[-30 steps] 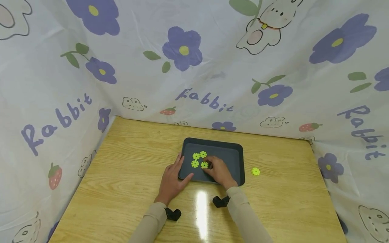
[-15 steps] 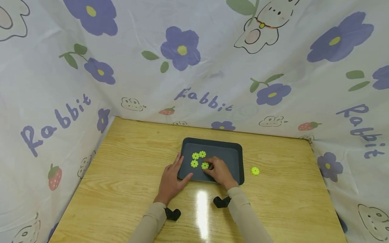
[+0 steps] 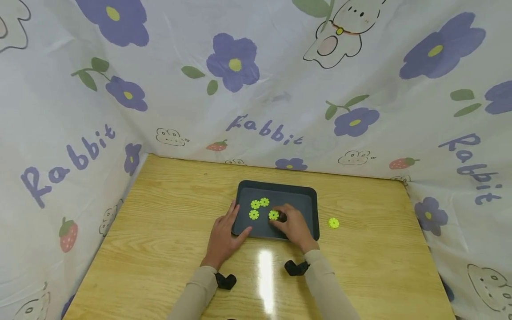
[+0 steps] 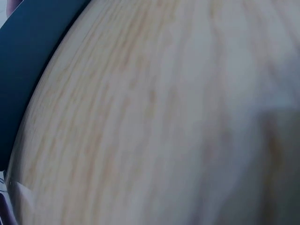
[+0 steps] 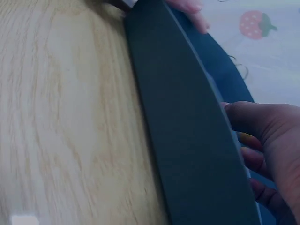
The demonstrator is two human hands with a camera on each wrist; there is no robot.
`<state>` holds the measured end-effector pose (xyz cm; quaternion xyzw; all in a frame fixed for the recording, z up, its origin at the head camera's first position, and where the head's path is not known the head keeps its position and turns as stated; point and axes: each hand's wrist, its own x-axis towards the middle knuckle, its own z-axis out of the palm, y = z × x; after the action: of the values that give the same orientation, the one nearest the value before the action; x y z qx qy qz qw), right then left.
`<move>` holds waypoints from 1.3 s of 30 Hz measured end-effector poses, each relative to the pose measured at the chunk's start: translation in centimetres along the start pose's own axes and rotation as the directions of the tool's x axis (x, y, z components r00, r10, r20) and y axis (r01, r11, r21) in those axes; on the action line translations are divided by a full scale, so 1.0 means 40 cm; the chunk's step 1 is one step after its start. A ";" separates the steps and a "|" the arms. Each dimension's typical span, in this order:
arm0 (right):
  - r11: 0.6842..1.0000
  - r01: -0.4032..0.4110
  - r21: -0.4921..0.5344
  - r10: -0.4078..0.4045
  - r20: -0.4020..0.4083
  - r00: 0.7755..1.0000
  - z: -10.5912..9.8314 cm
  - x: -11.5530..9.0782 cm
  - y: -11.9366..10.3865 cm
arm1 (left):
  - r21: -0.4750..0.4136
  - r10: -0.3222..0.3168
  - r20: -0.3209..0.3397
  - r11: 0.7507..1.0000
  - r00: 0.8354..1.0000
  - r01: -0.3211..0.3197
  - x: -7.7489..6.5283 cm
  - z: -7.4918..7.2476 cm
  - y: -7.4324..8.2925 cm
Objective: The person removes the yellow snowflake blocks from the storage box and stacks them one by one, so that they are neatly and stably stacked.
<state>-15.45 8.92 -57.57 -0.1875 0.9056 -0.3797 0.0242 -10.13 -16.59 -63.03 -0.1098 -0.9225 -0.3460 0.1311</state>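
A dark grey rectangular tray lies on the wooden table. My left hand rests against its left side, fingers straight along the rim and thumb spread towards the near edge. Inside the tray my right hand pinches a yellow-green notched plastic disc between thumb and fingers. Left of it lie three similar discs, one nearest the front. In the right wrist view the tray's wall hides most of the right fingertips and the disc. The left wrist view catches only the tray's side and blurred wood.
Outside the tray, to its right, sits another yellow-green notched disc on the table. A white cloth with flowers and rabbits hangs behind the table and along both sides. Each wrist wears a small black device.
My right hand has shifted the pinched disc a little to the right, apart from the three others in the tray. My left hand keeps its place on the tray. The head view has moved slightly.
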 end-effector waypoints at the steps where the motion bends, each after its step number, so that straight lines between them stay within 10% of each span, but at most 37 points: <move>1: 1.000 0.002 0.002 -0.002 -0.013 1.000 -0.006 -0.004 0.003 | -0.001 0.003 -0.002 1.000 1.000 -0.003 0.001 0.000 0.000; 14: 0.999 -0.049 0.017 0.052 -0.255 0.965 -0.111 -0.087 0.082 | 0.001 0.017 -0.011 1.000 1.000 -0.017 -0.001 0.004 -0.002; 30: 0.946 -0.302 0.118 0.321 -0.480 0.817 -0.228 -0.214 0.242 | -0.002 0.029 -0.016 1.000 0.999 -0.029 0.002 0.003 -0.005; 39: 0.923 -0.361 0.135 0.385 -0.384 0.839 -0.227 -0.224 0.257 | -0.002 0.040 -0.028 0.999 0.999 -0.040 0.004 0.005 -0.001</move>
<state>-12.12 24.90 -59.16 0.0752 0.8987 -0.4237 -0.0842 -10.34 -16.47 -63.13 -0.1236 -0.9177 -0.3462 0.1508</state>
